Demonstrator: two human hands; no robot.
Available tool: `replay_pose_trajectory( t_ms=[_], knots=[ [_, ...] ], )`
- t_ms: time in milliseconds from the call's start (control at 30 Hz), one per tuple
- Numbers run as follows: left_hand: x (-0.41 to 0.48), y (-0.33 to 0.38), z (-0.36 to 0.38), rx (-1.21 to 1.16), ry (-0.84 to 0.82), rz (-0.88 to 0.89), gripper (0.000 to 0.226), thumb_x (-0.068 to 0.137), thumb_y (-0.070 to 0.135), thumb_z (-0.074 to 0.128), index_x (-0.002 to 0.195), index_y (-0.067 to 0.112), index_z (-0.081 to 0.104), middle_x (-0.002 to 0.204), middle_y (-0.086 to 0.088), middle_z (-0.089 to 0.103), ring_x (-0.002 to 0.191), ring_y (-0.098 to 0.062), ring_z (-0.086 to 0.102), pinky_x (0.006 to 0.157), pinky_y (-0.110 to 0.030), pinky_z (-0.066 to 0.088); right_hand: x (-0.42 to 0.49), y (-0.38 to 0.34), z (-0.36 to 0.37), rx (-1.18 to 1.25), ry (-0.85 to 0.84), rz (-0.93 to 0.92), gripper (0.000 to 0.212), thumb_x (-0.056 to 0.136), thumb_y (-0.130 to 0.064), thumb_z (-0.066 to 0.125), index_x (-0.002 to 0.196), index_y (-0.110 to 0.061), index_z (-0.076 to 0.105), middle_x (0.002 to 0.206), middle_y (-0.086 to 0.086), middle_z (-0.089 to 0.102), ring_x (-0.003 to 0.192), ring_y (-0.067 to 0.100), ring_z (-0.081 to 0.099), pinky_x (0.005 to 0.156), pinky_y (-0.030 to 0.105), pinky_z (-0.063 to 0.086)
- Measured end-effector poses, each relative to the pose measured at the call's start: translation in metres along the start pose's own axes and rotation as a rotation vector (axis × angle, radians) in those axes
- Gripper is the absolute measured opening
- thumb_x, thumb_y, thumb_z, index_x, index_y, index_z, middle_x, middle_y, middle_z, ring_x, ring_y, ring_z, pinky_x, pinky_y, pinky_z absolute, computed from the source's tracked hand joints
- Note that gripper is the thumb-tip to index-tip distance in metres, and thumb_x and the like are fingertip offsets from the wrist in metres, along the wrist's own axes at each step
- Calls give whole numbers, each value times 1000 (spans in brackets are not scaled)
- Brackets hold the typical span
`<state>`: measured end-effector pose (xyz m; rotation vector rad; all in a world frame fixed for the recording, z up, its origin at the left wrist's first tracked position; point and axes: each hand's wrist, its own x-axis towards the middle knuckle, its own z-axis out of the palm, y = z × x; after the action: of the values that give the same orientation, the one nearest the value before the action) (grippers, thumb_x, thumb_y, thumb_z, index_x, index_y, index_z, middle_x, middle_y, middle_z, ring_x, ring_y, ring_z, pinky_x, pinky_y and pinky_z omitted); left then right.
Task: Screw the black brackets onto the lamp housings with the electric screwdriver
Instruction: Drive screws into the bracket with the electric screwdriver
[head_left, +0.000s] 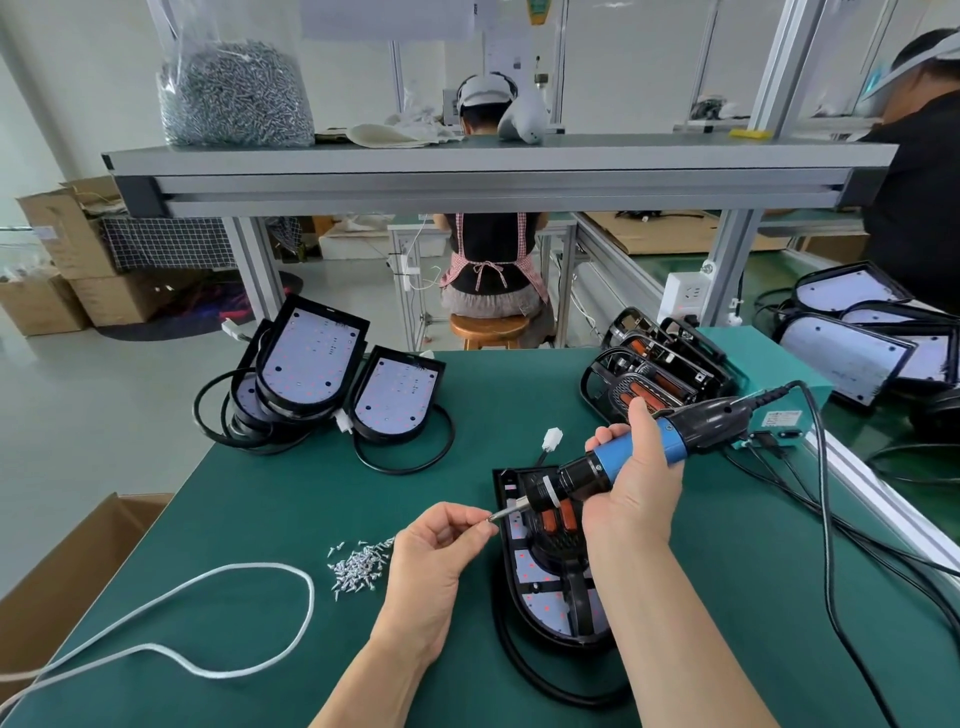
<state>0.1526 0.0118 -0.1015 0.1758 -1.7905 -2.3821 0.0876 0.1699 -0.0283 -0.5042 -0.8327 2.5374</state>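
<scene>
While the lamp housing (524, 587) lay flat on the green table (311, 493) directly beneath both hands, its black bracket (579, 603) sat over the lower middle of the board, partly hidden by the right forearm. Just above the housing's upper left edge, the electric screwdriver (613, 462) was tilted down and leftward, with the right hand (639, 483) wrapped fully round its blue grip. The left hand (436, 551) had its fingers (470, 519) pinched on a small screw (491, 517) at the bit's tip, the rest curled in.

The step looked like loading the screw. It wanted seating squarely on the bit, then the tool brought upright over a bracket hole before driving, lest it cross-thread.

A loose heap of screws (358, 566) lay just left of that hand, and further housings (306, 358) were stacked at the table's far left.
</scene>
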Motion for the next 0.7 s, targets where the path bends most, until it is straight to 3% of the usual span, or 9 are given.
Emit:
replay_pose_trajectory(
  t_ms=[267, 433, 500, 600, 700],
  knots=[
    [-1, -3, 3, 65, -33, 55, 22, 80, -6, 74, 85, 15, 77, 79, -4, 71, 76, -9, 62, 76, -16, 52, 7, -2, -9, 10, 46, 46, 19, 90, -19, 76, 97, -18, 59, 64, -3, 57, 53, 12, 57, 58, 27, 53],
    [-2, -3, 5, 86, -70, 47, 39, 78, -2, 79, 111, 13, 67, 81, -6, 70, 76, -11, 61, 75, -16, 51, 10, -6, -9, 40, 46, 68, 22, 89, -20, 77, 100, -16, 58, 64, -3, 58, 54, 12, 58, 58, 27, 53],
    [-3, -1, 6, 108, -54, 48, 50, 72, 7, 82, 116, 15, 61, 87, -6, 68, 79, -10, 60, 77, -17, 50, 11, -9, -8, 53, 42, 67, 23, 90, -19, 76, 101, -15, 57, 63, -3, 58, 54, 12, 57, 59, 28, 53],
    [-5, 2, 11, 216, -56, 18, 47, 69, 24, 70, 114, 21, 57, 98, -4, 59, 84, -7, 56, 81, -18, 48, 16, -18, -7, 70, 29, 57, 24, 92, -18, 75, 105, -14, 55, 61, -2, 56, 53, 13, 55, 59, 29, 51],
    [-3, 6, 26, 415, -85, -58, 49, 68, 38, 63, 113, 24, 51, 98, -2, 59, 90, -14, 56, 81, -23, 45, 23, -27, -4, 79, 33, 32, 26, 92, -18, 74, 108, -13, 55, 64, -1, 56, 54, 12, 55, 58, 28, 52]
  ],
)
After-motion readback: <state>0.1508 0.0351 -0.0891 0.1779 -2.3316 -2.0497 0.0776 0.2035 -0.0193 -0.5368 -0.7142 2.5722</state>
